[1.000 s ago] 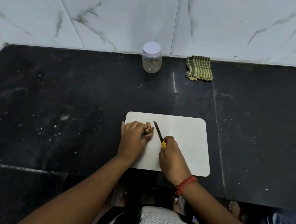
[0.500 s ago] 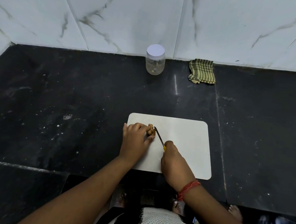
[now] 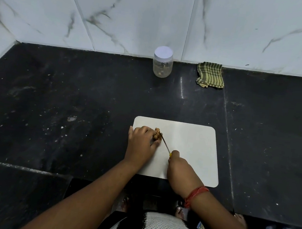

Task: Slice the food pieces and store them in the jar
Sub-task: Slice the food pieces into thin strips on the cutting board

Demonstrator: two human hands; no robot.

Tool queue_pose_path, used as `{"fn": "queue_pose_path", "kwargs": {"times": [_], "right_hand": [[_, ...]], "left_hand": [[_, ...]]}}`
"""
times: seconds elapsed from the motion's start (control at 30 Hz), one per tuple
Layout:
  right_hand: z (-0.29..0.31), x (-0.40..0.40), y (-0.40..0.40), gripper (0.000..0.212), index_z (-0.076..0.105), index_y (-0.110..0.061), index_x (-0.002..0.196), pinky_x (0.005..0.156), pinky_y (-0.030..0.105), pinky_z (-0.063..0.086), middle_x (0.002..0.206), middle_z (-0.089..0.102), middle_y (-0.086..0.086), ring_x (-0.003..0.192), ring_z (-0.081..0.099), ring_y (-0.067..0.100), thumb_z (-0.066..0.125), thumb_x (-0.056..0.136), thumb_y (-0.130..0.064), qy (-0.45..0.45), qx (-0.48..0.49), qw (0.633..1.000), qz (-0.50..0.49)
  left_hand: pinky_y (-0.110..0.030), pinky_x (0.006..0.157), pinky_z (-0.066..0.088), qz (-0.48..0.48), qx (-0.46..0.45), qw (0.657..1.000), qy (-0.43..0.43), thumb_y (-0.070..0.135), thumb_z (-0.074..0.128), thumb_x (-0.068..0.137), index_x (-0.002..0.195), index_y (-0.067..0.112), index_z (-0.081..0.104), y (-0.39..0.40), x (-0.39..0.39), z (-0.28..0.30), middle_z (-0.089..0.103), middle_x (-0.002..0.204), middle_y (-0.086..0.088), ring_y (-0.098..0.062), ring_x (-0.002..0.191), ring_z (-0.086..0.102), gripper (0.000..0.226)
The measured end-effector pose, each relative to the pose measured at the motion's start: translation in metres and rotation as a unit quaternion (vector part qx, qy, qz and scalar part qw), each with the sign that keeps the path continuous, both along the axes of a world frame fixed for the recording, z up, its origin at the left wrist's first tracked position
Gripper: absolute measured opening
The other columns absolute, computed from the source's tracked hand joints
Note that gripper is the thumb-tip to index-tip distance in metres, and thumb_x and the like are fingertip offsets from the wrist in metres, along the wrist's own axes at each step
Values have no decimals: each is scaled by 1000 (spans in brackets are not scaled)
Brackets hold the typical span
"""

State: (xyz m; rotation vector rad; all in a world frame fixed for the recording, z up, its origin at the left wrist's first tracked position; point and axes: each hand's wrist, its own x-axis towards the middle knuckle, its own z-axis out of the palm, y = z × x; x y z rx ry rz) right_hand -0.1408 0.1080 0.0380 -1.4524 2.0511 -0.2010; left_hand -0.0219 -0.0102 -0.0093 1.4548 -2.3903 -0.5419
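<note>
Just left of the frame's centre, the left hand (image 3: 142, 143) curls its fingers over a small brown food piece (image 3: 157, 134) and pins it against the white cutting board (image 3: 189, 145), near the board's upper left corner. The right hand (image 3: 180, 168), lower and to the right, grips the yellow handle of a knife (image 3: 165, 143); the thin blade runs diagonally up and to the left from that hand, and its tip meets the right-hand edge of the food piece. The cut appears to turn on this alignment: the blade's long axis points from lower right to upper left, straight at the lump, and the holding fingertips lie just beside the tip on its left. Any slice taken here will likely need the edge to come down on the exposed right side of the piece, clear of those fingertips. The piece is too small to tell how much is already cut. The jar (image 3: 162, 62), its white lid on, stands well apart at the upper centre against the tiled wall, directly beyond the board, with a striped cloth (image 3: 210, 74) to its right on the black counter (image 3: 73, 107).
</note>
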Motion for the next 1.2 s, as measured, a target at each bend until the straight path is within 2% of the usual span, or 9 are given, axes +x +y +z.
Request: {"fn": "queue_pose_path", "kwargs": {"times": [0.17,0.3,0.43,0.6,0.8,0.93,1.0,1.1,1.2], "right_hand": [[1,0,0,19,28,-14,95,49,34,28,66,42,0,54,41,21,35,89,3,3,4,1000,-7],[2,-1,-2,17,29,-13,95,57,35,35,69,45,1,59,44,26,34,90,1,-1,9,1000,-9],[3,-2,-1,16,28,-14,96,56,34,34,66,42,-1,52,40,18,34,91,0,0,9,1000,-2],[5,-2,-2,15,28,-15,95,56,34,34,65,41,-2,53,40,19,34,93,-2,-4,5,1000,-1],[8,0,-1,16,29,-14,95,44,26,22,65,40,-3,50,36,14,34,91,0,-2,3,1000,5],[9,-1,-2,16,29,-14,96,50,32,29,65,38,-4,50,35,12,34,91,1,2,9,1000,7],[10,-1,-3,18,29,-14,96,56,32,32,65,38,-4,52,37,14,34,90,2,-3,16,1000,6],[11,0,-5,20,29,-12,96,49,32,27,66,40,-2,54,39,18,33,87,5,-11,29,1000,3],[11,1,-8,19,30,-11,96,55,33,32,78,53,8,62,45,26,34,85,5,-24,51,998,-4]], "left_hand": [[-55,121,15,0,0,1000,9,38,68,90,115,21,69,0,0,2,63,115,4,-22,114,52,31],[-55,120,16,0,0,1000,12,37,70,89,113,21,69,0,0,2,63,113,3,-23,112,53,30],[-56,120,17,-1,2,1000,12,37,70,89,113,20,70,0,0,2,63,113,2,-24,112,54,29],[-55,120,17,-3,-2,1000,3,39,68,90,114,21,69,-1,0,1,63,115,3,-22,113,53,31],[-55,118,20,-4,-8,1000,0,40,68,90,112,21,69,-1,0,0,63,115,3,-22,112,53,30],[-55,118,19,-5,-6,1000,-1,40,67,90,113,22,68,-1,1,-1,62,115,4,-22,112,53,29],[-55,117,20,-5,-7,1000,3,39,68,89,112,22,68,-1,0,-1,62,114,4,-22,111,53,29],[-56,117,21,-6,-10,1000,6,38,69,88,113,21,69,-1,0,-1,63,113,4,-23,110,54,29],[-56,117,21,-7,-7,1000,6,38,70,88,112,21,69,-1,0,-1,63,113,4,-23,110,54,29]]}}
